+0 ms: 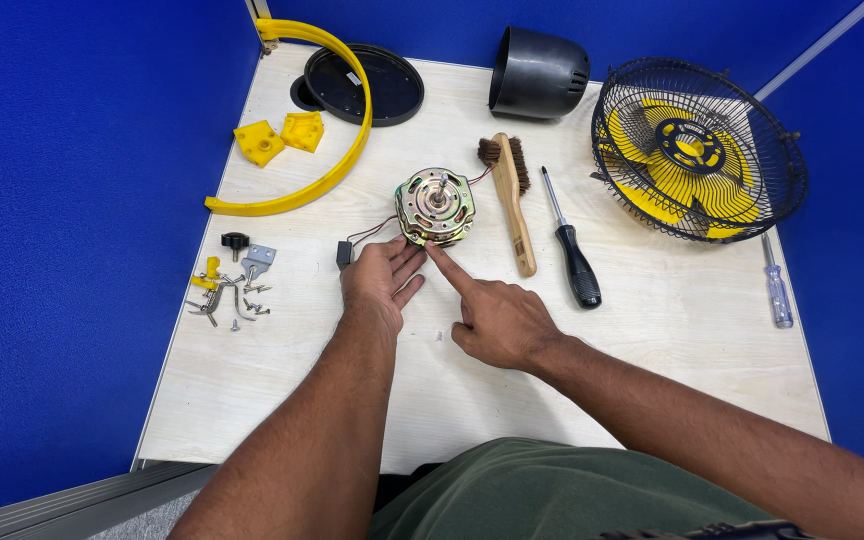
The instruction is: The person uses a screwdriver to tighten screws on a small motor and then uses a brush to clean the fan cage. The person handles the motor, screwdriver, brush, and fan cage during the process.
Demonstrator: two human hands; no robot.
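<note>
Brass-coloured fan motor [436, 206] sits at the table's [652, 340] centre, with our two hands at its six o'clock.

Our left hand [380, 280] lies open, fingertips against the motor; our right hand [497, 318] is curled, one index finger out touching it. At three o'clock we count one brush [510, 195], two screwdrivers [572, 245] and one caged fan [697, 150]; at ten, two yellow blocks [279, 136].

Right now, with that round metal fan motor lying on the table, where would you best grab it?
Probably by its round rim, from above: the motor lies flat, shaft up, with free table on its left and right edges. The left hand rests at its near-left edge, and the right hand points at its near edge. Avoid pulling the thin wires.
</note>
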